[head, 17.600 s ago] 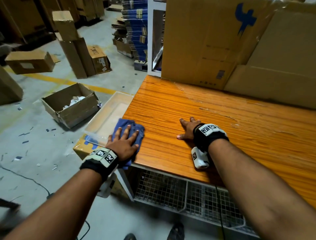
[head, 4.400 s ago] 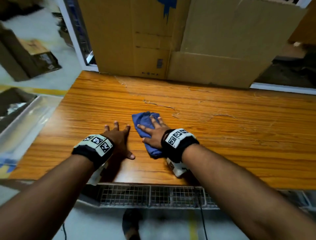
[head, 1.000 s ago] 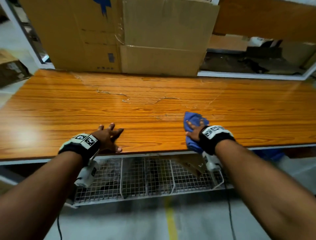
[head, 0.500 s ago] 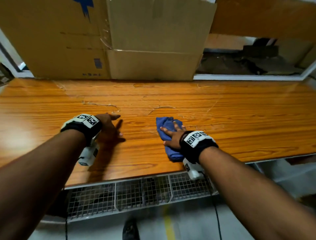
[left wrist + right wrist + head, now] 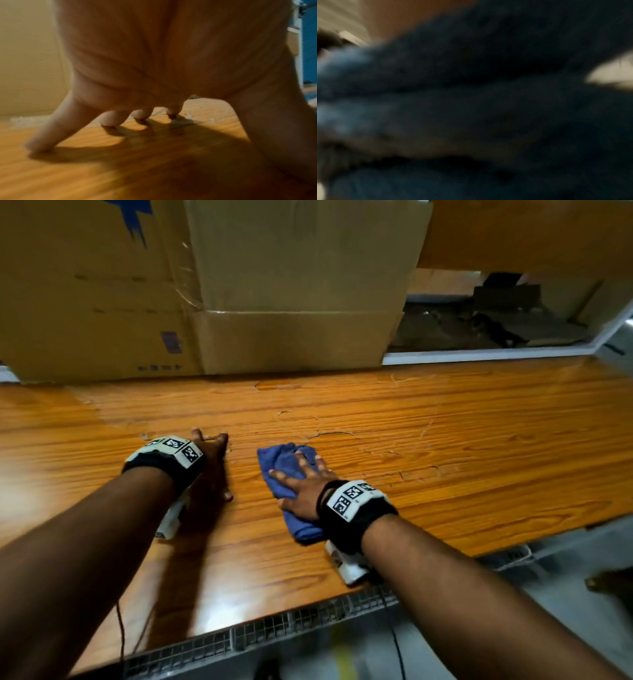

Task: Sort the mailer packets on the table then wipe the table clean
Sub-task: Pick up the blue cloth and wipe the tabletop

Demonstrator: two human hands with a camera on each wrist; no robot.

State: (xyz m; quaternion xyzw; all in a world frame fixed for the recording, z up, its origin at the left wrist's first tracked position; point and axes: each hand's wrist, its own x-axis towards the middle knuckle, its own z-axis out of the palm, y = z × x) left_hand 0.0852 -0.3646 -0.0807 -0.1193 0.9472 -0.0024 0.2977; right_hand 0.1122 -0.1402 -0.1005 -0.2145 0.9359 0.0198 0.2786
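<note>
Pressing a crumpled blue cloth [image 5: 286, 474] flat-fingered on the orange wooden desk [image 5: 445, 460], right hand [image 5: 303, 491]; left hand [image 5: 214, 463] rests spread, empty, grip open

Tall brown cardboard cartons [image 5: 294, 285], one printed with a blue mark, stand along the far edge of the glossy orange wood-grain tabletop [image 5: 462, 440], beside a white-framed opening [image 5: 496, 355] onto dark clutter, while a wire-mesh shelf [image 5: 274, 628] hangs below above grey concrete floor [image 5: 565, 570].
</note>
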